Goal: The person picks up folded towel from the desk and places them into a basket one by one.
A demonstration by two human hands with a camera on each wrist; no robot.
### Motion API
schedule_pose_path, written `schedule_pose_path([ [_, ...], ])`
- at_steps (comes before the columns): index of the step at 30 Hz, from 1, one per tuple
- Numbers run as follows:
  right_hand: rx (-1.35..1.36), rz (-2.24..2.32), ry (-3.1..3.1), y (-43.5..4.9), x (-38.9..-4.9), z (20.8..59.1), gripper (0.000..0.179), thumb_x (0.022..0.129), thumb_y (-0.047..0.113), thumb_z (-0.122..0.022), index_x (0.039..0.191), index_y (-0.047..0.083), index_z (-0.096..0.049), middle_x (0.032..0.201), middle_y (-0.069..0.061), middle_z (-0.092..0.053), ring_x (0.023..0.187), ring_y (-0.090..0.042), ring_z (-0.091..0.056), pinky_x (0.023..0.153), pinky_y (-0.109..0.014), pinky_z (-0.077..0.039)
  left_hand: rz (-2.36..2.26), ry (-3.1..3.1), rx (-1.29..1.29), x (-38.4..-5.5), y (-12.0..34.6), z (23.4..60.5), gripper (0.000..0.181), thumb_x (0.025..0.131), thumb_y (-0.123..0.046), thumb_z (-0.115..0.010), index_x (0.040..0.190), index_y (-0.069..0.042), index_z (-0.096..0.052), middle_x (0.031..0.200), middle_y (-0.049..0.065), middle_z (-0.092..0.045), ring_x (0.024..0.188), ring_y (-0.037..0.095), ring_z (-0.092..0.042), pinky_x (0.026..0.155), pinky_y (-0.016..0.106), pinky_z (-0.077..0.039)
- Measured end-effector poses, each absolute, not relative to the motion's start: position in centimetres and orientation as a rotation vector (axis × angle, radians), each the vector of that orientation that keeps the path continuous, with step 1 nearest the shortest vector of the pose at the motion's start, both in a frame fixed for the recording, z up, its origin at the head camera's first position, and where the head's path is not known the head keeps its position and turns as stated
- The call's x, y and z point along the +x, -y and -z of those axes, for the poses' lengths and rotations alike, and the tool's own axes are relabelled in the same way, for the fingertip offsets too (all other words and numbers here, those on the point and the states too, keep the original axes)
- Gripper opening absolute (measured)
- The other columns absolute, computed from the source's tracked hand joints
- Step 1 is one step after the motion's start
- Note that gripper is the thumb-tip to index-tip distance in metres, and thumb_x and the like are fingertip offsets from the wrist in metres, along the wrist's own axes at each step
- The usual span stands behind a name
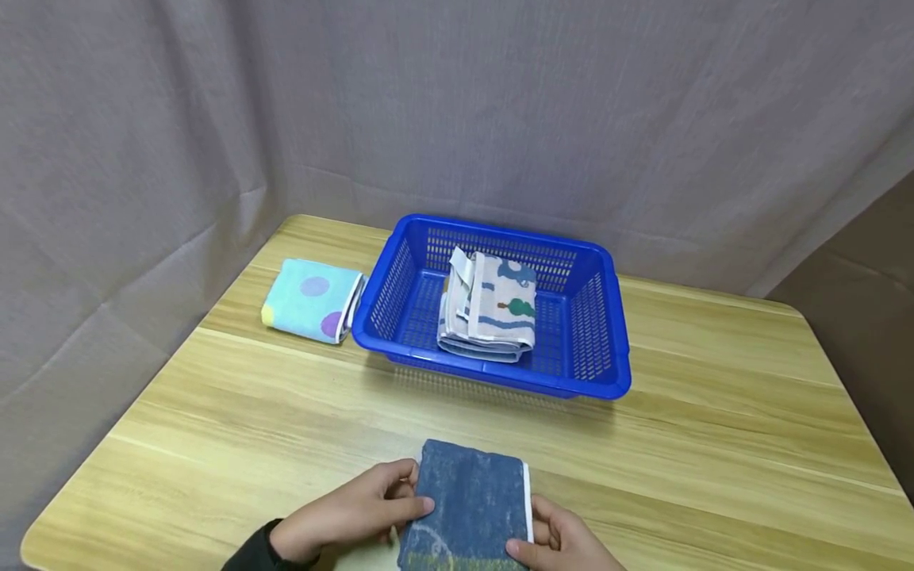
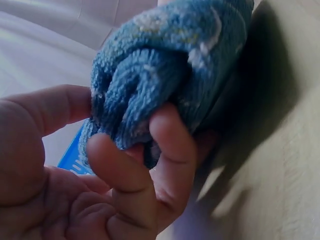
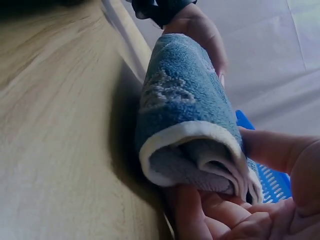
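Note:
A folded dark blue towel (image 1: 471,500) with a white edge on its right side is held between both hands near the table's front. My left hand (image 1: 364,503) grips its left side, thumb on top and fingers beneath. On the white-edged side my right hand (image 1: 564,539) pinches it the same way. In the right wrist view the towel (image 3: 185,95) shows its folded layers, and it is lifted off the table. Beyond the hands stands a blue plastic basket (image 1: 493,369), with a folded white patterned towel (image 1: 503,305) inside.
Left of the basket, a folded light blue towel (image 1: 307,297) with coloured dots lies on the wooden table (image 1: 714,444), close against the basket's side. A grey curtain (image 1: 500,111) hangs behind the table.

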State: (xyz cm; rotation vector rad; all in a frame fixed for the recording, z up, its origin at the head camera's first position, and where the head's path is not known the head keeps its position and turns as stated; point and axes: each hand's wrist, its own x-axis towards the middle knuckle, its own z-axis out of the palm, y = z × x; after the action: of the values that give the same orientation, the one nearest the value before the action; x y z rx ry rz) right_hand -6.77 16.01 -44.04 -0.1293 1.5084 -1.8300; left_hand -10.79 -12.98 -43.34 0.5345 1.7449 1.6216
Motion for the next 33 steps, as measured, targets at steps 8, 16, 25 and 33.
schedule_pose_path([
  [8, -0.162, 1.83, -1.54, -16.4, -7.5, 43.3, 0.078, 0.093, 0.012, -0.055, 0.137, -0.016, 0.003, 0.108, -0.022, -0.062, 0.056, -0.009, -0.054, 0.05, -0.025, -0.042, -1.726, -1.634, 0.431, -11.1, 12.8, 43.3, 0.041, 0.092, -0.018, -0.057, 0.115, 0.0, -0.028, 0.065, -0.004, -0.033, 0.051, 0.012, -0.032, 0.051, 0.026, -0.035],
  [16, -0.005, 1.763, -1.654, -15.8, -8.3, 42.0, 0.034, 0.098, 0.029, -0.045, 0.1, -0.003, -0.035, 0.058, 0.006, -0.033, 0.043, -0.009, -0.024, 0.044, -0.03, -0.022, -1.73, -1.611, 0.349, -11.3, 12.7, 42.8, 0.078, 0.091, -0.015, -0.058, 0.143, 0.002, -0.003, 0.065, -0.003, -0.041, 0.049, 0.011, -0.039, 0.051, 0.025, -0.038],
  [25, -0.019, 1.886, -1.604, -15.2, -8.8, 42.1, 0.069, 0.096, 0.014, -0.049, 0.14, -0.003, 0.0, 0.103, -0.007, -0.062, 0.068, -0.016, -0.058, 0.059, -0.029, -0.05, -1.766, -1.573, 0.391, -11.7, 12.2, 42.5, 0.071, 0.093, -0.017, -0.054, 0.142, 0.001, -0.005, 0.087, 0.005, -0.061, 0.069, 0.018, -0.058, 0.065, 0.028, -0.046],
  [33, -0.154, 1.874, -1.675, -15.4, -9.3, 41.8, 0.066, 0.096, 0.01, -0.048, 0.141, -0.001, -0.001, 0.108, -0.01, -0.059, 0.084, -0.021, -0.059, 0.065, -0.03, -0.05, -1.746, -1.689, 0.374, -12.0, 11.9, 42.3, 0.072, 0.098, -0.031, -0.046, 0.142, 0.005, -0.002, 0.108, 0.018, -0.061, 0.1, 0.023, -0.056, 0.092, 0.044, -0.04],
])
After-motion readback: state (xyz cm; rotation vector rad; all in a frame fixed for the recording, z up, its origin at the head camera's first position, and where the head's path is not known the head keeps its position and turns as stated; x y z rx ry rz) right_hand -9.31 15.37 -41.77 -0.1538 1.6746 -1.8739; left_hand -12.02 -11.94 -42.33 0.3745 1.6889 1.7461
